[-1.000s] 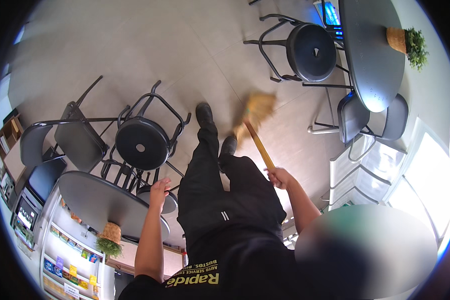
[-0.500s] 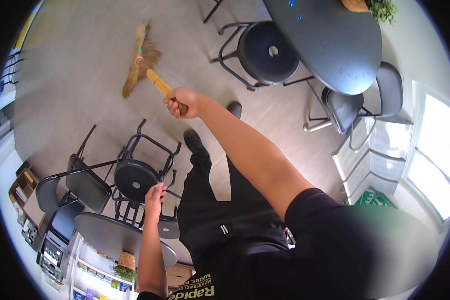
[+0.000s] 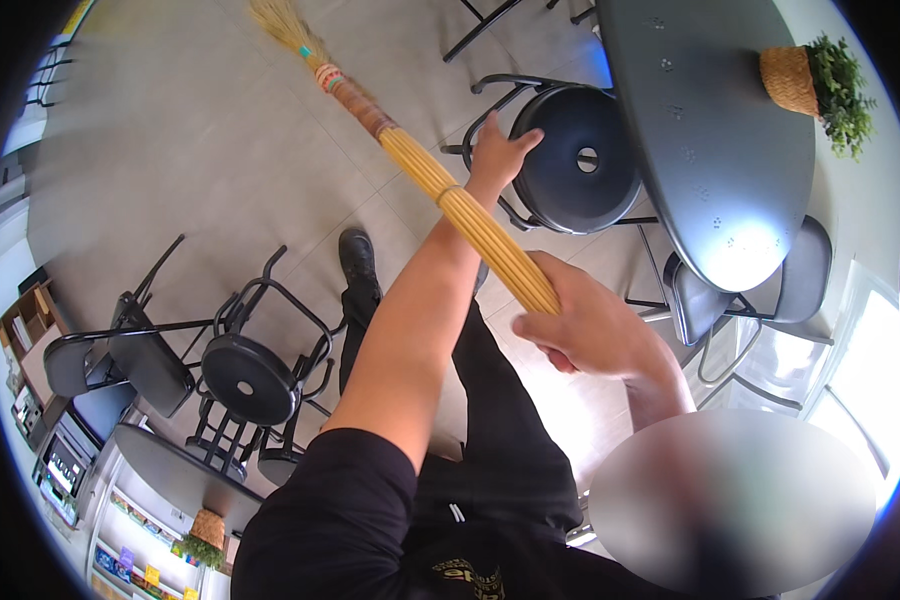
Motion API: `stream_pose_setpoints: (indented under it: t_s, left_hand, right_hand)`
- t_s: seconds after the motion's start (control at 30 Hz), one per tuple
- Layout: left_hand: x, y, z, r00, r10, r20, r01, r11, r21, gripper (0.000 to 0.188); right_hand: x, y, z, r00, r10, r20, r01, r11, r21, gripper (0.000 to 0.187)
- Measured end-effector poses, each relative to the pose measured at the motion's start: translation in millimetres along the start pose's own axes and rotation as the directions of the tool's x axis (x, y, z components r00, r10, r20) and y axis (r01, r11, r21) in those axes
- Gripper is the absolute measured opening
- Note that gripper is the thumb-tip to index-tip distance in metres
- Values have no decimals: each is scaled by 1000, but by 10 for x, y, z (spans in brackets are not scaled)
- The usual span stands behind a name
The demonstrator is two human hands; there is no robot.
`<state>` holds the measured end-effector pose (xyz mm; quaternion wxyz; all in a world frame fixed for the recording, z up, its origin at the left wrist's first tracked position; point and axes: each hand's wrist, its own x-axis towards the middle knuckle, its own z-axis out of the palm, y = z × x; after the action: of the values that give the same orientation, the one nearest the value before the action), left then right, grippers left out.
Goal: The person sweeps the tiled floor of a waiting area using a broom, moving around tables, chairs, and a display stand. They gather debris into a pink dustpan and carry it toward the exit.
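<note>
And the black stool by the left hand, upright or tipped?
Upright: the stool shows its round seat facing up toward the camera, its legs spreading below toward the floor.

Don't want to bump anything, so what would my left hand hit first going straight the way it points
Probably the round black stool; your left hand partly overlaps it in the picture, though whether they touch is unclear.
</note>
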<state>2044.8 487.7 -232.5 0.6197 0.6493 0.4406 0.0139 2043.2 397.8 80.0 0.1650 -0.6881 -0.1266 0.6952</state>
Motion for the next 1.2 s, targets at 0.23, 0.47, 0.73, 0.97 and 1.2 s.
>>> stream_pose_setpoints:
  t_s: [0.23,0.47,0.73,0.97,1.2]
  left_hand:
    - [168,-130,110,983,41,178,-77,977,200,85]
    - [-841,-597,197,906,-127,405,91,990,106,89]
    - [-1937,-1691,333,828,-232,510,244,969,44,86]
    - [-2388,-1852,249,864,-242,442,237,969,66,88]
    - [-2711,-2115,273,872,-210,443,186,978,97,88]
  right_hand:
    - [75,188,173,953,113,-282,-147,984,-100,66]
    - [-262,401,621,884,244,-400,-231,970,79,67]
    - [-508,671,1302,730,417,-542,-422,898,124,72]
    - [-935,1309,1476,609,389,-691,-498,866,49,77]
    - [-1031,1913,1700,566,392,-725,-480,872,97,80]
